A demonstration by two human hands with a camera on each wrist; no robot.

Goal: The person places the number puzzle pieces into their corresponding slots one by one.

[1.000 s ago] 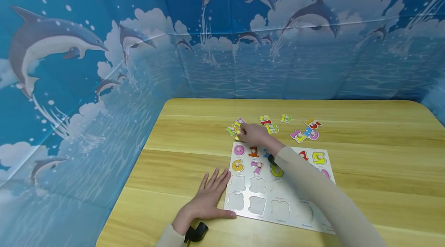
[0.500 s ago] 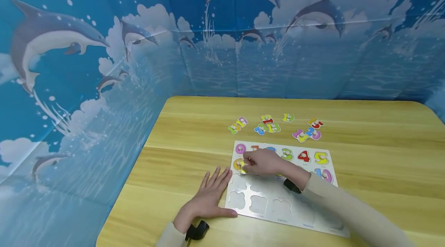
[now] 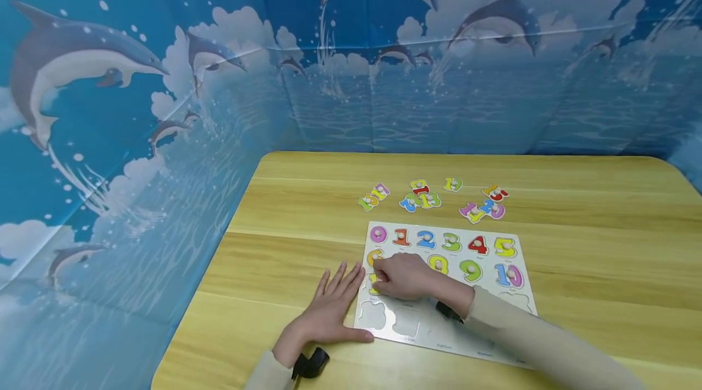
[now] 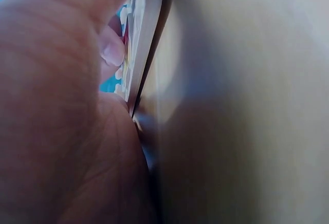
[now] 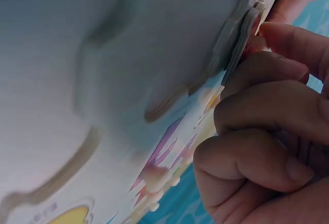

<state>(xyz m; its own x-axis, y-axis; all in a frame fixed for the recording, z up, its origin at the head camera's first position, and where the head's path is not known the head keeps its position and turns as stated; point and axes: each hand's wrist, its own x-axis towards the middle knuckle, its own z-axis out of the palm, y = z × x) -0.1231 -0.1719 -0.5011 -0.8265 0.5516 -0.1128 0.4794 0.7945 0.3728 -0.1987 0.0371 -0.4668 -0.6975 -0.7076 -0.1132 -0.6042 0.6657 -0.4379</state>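
A white number puzzle board (image 3: 455, 341) lies on the table, with knobbed numbers 0 to 10 seated in its upper two rows; the 7 is covered by my right hand. My right hand (image 3: 408, 277) pinches a yellow number piece (image 3: 374, 283) at the leftmost recess of the third row. In the right wrist view the edge of the piece (image 5: 241, 41) looks tilted over its recess, and the other fingers are curled. My left hand (image 3: 329, 317) rests with spread fingers along the board's left edge, its thumb at the lower left corner.
Loose number pieces lie behind the board: a left cluster (image 3: 373, 197), a middle cluster (image 3: 419, 198), a single green-and-yellow piece (image 3: 452, 184) and a right cluster (image 3: 484, 207). A dolphin-print curtain (image 3: 340, 116) hangs behind the wooden table (image 3: 274, 225).
My right hand has taken the yellow piece from the left cluster and brought it toward me, down to the third row. My left hand has stayed in place.
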